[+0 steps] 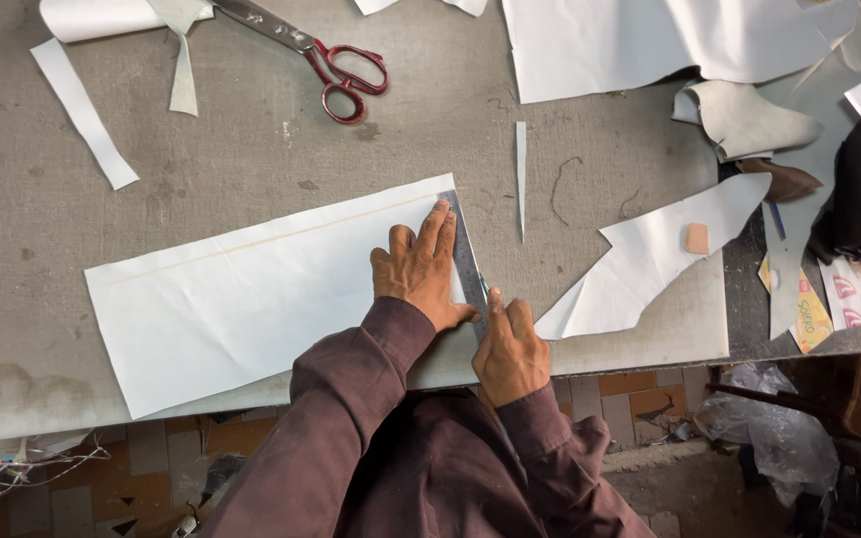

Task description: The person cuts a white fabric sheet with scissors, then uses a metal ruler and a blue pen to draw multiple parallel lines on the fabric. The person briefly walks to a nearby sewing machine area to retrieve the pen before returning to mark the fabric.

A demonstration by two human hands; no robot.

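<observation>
Your left hand (419, 271) flat, pinning metal ruler (467, 261) on white sheet (251, 289) near desk (251, 149) front edge; right hand (508, 349) fisted round small blade (484, 291).

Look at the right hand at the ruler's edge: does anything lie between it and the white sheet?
Nothing visible does. The right hand sits against the metal ruler, which the left hand presses flat on the white sheet.

sheet (241, 289): matt white paper | ruler (467, 261): dull metal | table (251, 149): rough grey | scissors (316, 50): glossy red handles
</observation>
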